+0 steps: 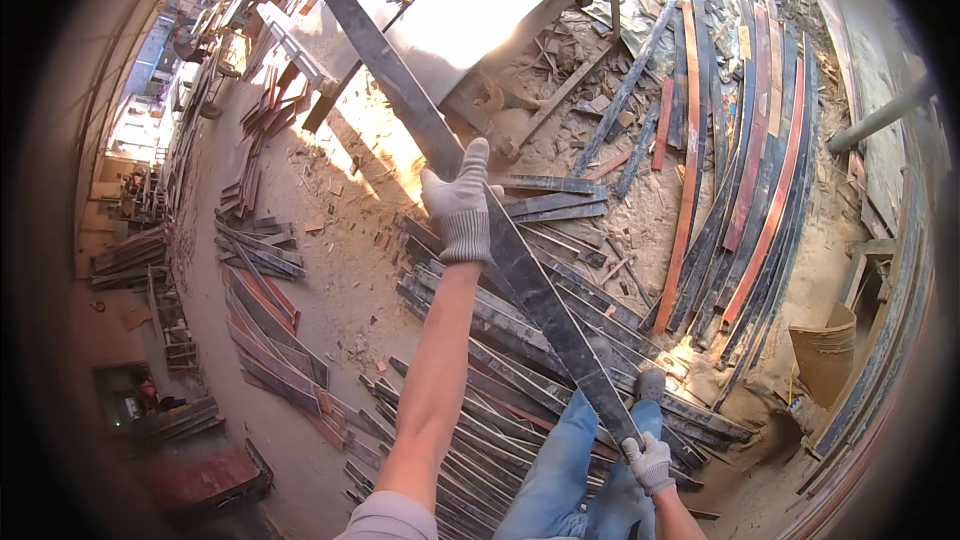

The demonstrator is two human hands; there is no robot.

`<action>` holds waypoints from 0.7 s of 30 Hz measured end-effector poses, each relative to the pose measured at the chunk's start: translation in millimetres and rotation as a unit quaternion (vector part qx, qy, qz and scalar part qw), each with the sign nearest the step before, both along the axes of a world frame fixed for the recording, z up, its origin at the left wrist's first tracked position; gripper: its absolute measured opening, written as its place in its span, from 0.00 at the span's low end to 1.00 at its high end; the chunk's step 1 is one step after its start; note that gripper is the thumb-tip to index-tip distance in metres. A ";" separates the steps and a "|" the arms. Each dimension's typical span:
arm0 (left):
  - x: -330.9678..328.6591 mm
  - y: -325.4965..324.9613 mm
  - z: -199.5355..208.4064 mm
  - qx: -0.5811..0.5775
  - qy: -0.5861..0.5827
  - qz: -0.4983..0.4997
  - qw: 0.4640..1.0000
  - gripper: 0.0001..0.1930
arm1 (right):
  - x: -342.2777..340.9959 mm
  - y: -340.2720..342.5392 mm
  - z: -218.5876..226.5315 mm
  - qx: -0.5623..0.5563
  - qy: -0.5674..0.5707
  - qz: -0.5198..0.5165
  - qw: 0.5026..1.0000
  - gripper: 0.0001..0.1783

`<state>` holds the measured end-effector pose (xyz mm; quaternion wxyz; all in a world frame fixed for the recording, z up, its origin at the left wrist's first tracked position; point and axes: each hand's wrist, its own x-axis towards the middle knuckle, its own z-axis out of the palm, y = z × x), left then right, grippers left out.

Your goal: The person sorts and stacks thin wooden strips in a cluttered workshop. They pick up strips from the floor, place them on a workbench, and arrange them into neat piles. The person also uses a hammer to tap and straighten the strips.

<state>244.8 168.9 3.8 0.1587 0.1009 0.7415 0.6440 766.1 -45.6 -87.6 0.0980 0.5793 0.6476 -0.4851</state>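
A long black-faced wooden board (545,305) slants across the view, from the metal-topped table at the top down to my legs. Around its upper middle is my left hand (460,202) in a pale knitted glove, the thumb lying along the face and the other fingers mostly hidden at the edges. Gloved likewise, my right hand (650,462) grips the board's near end. The far end overlaps the edge of the metal table (545,0); whether it rests there I cannot tell. Beneath the board lies a pile of dark strips (480,340).
Long black and red strips (745,160) lie side by side at the right. More bundles of boards (275,330) are on the dusty floor at left. Wood scraps (560,60) litter the ground beside the table. A grey pole (885,115) juts in at right. A person (187,43) is far off at upper left.
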 end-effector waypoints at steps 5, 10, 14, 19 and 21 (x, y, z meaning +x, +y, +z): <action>25.0 8.7 -66.5 -0.300 0.139 -0.018 0.943 0.53 | -4.5 -8.0 0.7 0.071 -0.039 0.008 0.997 0.34; 25.3 39.8 -93.0 -0.323 0.011 -0.040 0.945 0.38 | -10.4 -12.9 24.5 0.090 -0.109 0.007 0.990 0.33; 4.6 32.8 -30.0 -0.216 0.196 -0.040 0.956 0.49 | -2.7 -22.9 24.7 0.146 -0.020 -0.007 0.989 0.34; 30.8 12.8 -30.0 -0.353 0.137 -0.059 0.924 0.52 | -7.6 -16.1 30.2 0.111 -0.018 0.008 0.994 0.35; 44.3 11.9 -59.8 -0.510 0.042 -0.109 0.852 0.51 | -12.4 -10.7 41.2 0.004 -0.090 0.016 0.996 0.37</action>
